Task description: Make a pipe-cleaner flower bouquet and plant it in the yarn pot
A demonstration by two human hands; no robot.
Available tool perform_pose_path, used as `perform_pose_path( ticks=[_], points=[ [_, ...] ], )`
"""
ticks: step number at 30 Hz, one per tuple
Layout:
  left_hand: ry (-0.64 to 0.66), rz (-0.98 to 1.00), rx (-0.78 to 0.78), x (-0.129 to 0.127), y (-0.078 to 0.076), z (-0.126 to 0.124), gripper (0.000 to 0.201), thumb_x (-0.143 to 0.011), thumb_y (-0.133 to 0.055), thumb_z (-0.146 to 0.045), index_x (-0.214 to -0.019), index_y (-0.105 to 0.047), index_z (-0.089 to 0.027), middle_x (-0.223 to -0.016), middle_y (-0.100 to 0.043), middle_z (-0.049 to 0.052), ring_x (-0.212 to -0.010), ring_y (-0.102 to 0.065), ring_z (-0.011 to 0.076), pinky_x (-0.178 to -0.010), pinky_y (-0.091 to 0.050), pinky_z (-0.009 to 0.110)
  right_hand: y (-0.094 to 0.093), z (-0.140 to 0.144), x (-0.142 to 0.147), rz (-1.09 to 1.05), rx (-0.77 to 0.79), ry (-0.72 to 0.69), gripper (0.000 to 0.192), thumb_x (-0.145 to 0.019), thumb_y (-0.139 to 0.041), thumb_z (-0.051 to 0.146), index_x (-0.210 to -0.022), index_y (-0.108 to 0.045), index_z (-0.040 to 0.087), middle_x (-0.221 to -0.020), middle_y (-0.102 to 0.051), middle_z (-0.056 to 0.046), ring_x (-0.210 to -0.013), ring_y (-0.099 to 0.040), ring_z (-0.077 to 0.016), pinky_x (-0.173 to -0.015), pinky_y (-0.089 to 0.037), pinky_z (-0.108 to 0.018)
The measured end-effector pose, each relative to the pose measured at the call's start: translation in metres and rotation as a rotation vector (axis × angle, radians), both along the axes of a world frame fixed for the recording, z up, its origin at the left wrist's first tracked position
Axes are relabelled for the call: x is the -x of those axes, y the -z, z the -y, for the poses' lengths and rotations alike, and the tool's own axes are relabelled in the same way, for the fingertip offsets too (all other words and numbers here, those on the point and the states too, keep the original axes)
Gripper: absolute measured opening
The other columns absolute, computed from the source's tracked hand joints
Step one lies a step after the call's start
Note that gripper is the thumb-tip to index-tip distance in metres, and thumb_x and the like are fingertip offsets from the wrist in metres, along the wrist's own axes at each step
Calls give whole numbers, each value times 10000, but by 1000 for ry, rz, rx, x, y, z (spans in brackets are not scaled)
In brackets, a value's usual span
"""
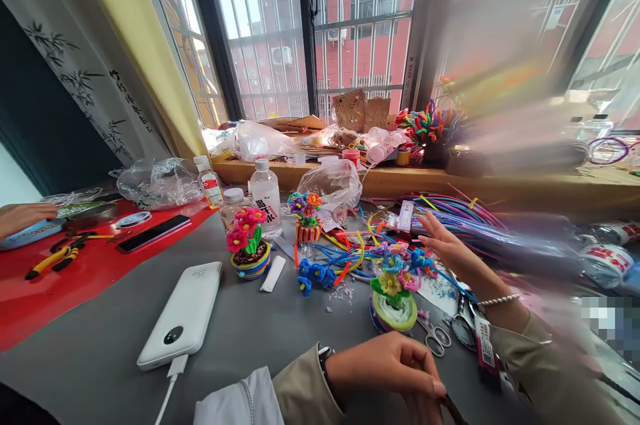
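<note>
Left hand (387, 368) sits lowest in frame, beige sleeve and dark watch at the wrist, fingers clenched around a thin brown stick-like piece (453, 408) that runs off the bottom edge. Can't tell what the piece is.

Right hand (450, 248) is further out over the grey tabletop (100, 358), palm down, fingers spread and loose, gripping nothing. Pearl bead bracelet on the wrist. Fingertips are just beside the sheaf of multicoloured pipe-cleaner stems (450, 215) and near a loose tangle of blue, yellow and red pipe cleaners (345, 255).

Between the two hands: small pipe-cleaner flower pot with green-and-cream wound base (394, 298), upright, yellow, pink and blue blooms. Silver scissors (435, 335) lie just right of it, under the right forearm.

Further left on the table:
- pink-flowered pipe-cleaner pot with blue-yellow base (249, 245), upright
- third small pot with mixed-colour flowers and striped base (307, 218), upright
- white power bank with cable plugged in (183, 315), display lit
- two clear plastic bottles with white caps (265, 201)

Red mat (60, 285) at far left carries a black phone (153, 233) and yellow-handled pliers (53, 259). Another person's hand (23, 217) rests at the left edge.

Right side of the frame is motion-blurred.
</note>
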State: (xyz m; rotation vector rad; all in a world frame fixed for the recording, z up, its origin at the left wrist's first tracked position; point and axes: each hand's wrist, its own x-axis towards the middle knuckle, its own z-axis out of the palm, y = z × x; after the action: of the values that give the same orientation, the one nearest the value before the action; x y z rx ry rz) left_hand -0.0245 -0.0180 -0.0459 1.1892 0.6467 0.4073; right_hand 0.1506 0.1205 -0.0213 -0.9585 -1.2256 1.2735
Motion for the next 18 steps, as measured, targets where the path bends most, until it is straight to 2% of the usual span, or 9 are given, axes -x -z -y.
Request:
perform_pose_path(
  ticks=[3,6,9,12,13,16,17,18],
  points=[
    [-97,73,-40,-1,-5,1,474,-508,-663,-551,-663,-502,-132,-473,-521,-44,-391,-473,56,-468,-388,198,-3,7,-8,138,-91,221,539,-629,-617,249,-1146,-467,245,-1293,-452,-54,-1257,-306,-206,-1016,-281,-392],
    [-169,125,-102,-1,-11,3,442,-590,-622,-532,-698,-474,-130,-511,-560,-8,-393,-512,82,-446,-412,210,-8,28,-21,201,-175,374,423,-697,-556,327,-1093,-488,195,-1134,-556,-101,-1084,-495,-226,-923,-390,-401],
    [-271,86,-203,1,-18,5,387,-644,-605,-483,-716,-482,-123,-560,-581,13,-458,-550,89,-489,-446,213,-8,62,-34,252,-254,395,344,-766,-494,392,-1057,-502,207,-937,-617,-66,-859,-586,-183,-794,-470,-341],
    [-334,26,-299,2,-24,5,346,-684,-579,-457,-693,-485,-124,-554,-578,15,-477,-550,85,-510,-454,205,-6,97,-42,355,-226,222,330,-796,-438,467,-856,-601,186,-793,-641,-62,-744,-605,-178,-700,-492,-302],
    [-334,12,-328,3,-26,5,336,-697,-568,-450,-685,-489,-123,-555,-580,18,-483,-550,83,-514,-453,200,-6,106,-43,400,-223,109,376,-798,-419,490,-797,-621,173,-743,-644,-66,-714,-608,-180,-675,-493,-295],
    [-329,-13,-406,5,-31,6,310,-723,-548,-426,-703,-506,-119,-574,-589,26,-505,-559,86,-528,-458,196,-12,127,-37,573,-275,-373,357,-791,-460,470,-822,-651,170,-762,-649,-61,-712,-599,-167,-645,-472,-258],
    [-329,-17,-420,6,-32,6,302,-729,-544,-418,-711,-508,-119,-588,-595,31,-515,-565,88,-533,-461,198,-15,131,-34,618,-292,-469,327,-787,-484,448,-821,-652,170,-759,-647,-54,-699,-594,-158,-633,-463,-245],
    [-331,-17,-428,6,-33,6,294,-734,-541,-411,-719,-508,-119,-600,-599,34,-524,-570,91,-539,-463,199,-17,134,-30,672,-297,-501,290,-780,-513,420,-818,-650,168,-730,-645,-45,-672,-583,-144,-616,-450,-231]
  ],
)
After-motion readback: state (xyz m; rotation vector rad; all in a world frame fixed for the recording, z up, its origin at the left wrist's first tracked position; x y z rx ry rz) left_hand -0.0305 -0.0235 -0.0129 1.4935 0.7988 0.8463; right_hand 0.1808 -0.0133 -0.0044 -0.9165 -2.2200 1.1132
